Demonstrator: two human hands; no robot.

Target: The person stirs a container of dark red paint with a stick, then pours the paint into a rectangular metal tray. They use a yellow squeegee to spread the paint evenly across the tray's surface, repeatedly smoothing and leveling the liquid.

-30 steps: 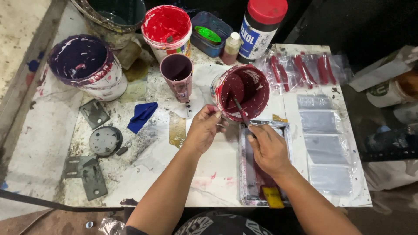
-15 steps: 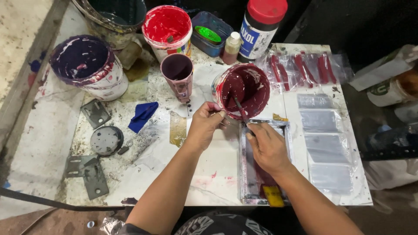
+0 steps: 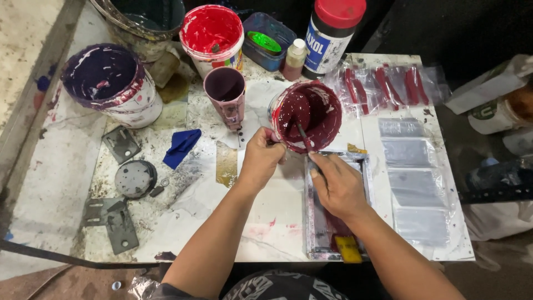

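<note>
A round tub of dark maroon ink point(image 3: 325, 105) stands on the stained white worktable point(image 3: 266, 222). My left hand point(image 3: 260, 158) grips its near-left rim. My right hand point(image 3: 337, 186) holds a thin dark stick point(image 3: 303, 137) whose tip dips into the maroon ink. Under my right hand lies a small metal-framed printing screen point(image 3: 361, 161) smeared with maroon, with a yellow-handled piece point(image 3: 348, 250) at its near end.
At the back stand a purple-stained bucket point(image 3: 111, 83), a red-ink tub point(image 3: 214, 33), a small maroon cup point(image 3: 225, 91), a blue tray with green ink point(image 3: 269, 41) and a red-capped bottle point(image 3: 330, 33). Red strips in clear bags point(image 3: 388, 83) and grey sheets point(image 3: 411, 178) lie right. Metal plates point(image 3: 119, 144) lie left.
The maroon tub has tilted and shifted slightly under my left hand. My right hand has moved the stick a little further into the ink.
</note>
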